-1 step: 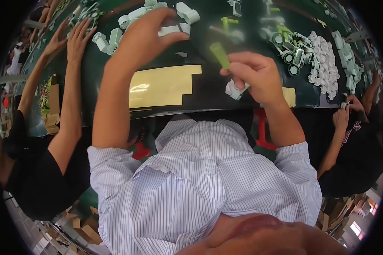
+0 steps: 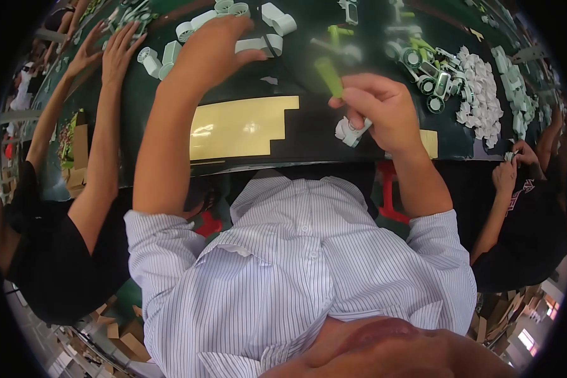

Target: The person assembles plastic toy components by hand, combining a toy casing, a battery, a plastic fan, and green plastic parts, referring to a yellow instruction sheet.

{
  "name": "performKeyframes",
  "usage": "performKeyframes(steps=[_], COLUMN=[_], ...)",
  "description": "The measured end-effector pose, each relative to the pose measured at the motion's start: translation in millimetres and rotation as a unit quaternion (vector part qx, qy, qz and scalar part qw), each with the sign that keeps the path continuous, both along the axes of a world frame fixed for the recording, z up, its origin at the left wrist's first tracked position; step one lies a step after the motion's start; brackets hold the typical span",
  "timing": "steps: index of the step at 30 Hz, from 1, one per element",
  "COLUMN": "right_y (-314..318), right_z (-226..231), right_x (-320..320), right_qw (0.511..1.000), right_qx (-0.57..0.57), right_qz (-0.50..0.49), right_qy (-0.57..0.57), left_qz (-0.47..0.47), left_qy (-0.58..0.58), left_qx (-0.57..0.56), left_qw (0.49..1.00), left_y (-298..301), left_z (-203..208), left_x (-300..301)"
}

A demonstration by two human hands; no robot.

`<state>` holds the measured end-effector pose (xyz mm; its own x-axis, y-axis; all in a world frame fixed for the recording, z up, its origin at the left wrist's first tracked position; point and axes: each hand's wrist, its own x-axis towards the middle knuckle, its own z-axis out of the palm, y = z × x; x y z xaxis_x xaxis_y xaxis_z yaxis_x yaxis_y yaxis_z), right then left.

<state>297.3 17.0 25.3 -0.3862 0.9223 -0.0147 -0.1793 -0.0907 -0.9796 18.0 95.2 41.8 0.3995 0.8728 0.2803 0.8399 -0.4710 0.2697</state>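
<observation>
My right hand (image 2: pixel 378 107) is closed on a light-green tapered piece (image 2: pixel 329 77), blurred by motion and pinched between thumb and fingers. Just under that hand is a small white and pale-grey part (image 2: pixel 351 132); whether it is held or lies on the table cannot be told. My left hand (image 2: pixel 211 53) reaches over the far part of the table, thumb apart from the fingers, with nothing seen in it. Beside its thumb lies a pale-green curved part (image 2: pixel 272 44). More pale-green hollow parts (image 2: pixel 169 55) lie left of that hand.
The dark green table (image 2: pixel 309 142) bears a yellow sheet (image 2: pixel 236 129). At right are assembled handheld devices (image 2: pixel 436 82) and a heap of white crumpled-looking pieces (image 2: pixel 480 97). A bright-green part (image 2: pixel 339 33) lies at the back. Co-workers' hands (image 2: pixel 114 53) work at left, others (image 2: pixel 507 170) at right.
My left hand has shifted a little left, its thumb drawing away from the curved part. The green piece has tilted and moved slightly to the right with my right hand's fingers.
</observation>
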Motion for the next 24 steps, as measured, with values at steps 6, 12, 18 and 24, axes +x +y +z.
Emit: performKeyframes(steps=[6, 12, 18, 24], right_y=[8, 20, 11, 14], right_z=[-8, -13, 0, -8], right_x=[-1, 5, -22, -34], right_qw=[0.998, 0.996, 0.994, 0.992], right_qx=[-0.049, -0.084, -0.085, -0.107], right_qz=[-0.012, -0.018, 0.059, 0.066], right_qy=[0.027, 0.007, 0.030, -0.029], left_qz=[-0.010, 0.128, 0.131, 0.026], left_qy=[0.186, 0.235, -0.482, -0.630], left_qx=[-0.069, -0.044, -0.198, -0.092], left_qw=[0.980, 0.962, 0.843, 0.771], left_y=[28, -22, -51, -78], left_z=[-17, 39, -11, -49], left_x=[-6, -3, 18, 54])
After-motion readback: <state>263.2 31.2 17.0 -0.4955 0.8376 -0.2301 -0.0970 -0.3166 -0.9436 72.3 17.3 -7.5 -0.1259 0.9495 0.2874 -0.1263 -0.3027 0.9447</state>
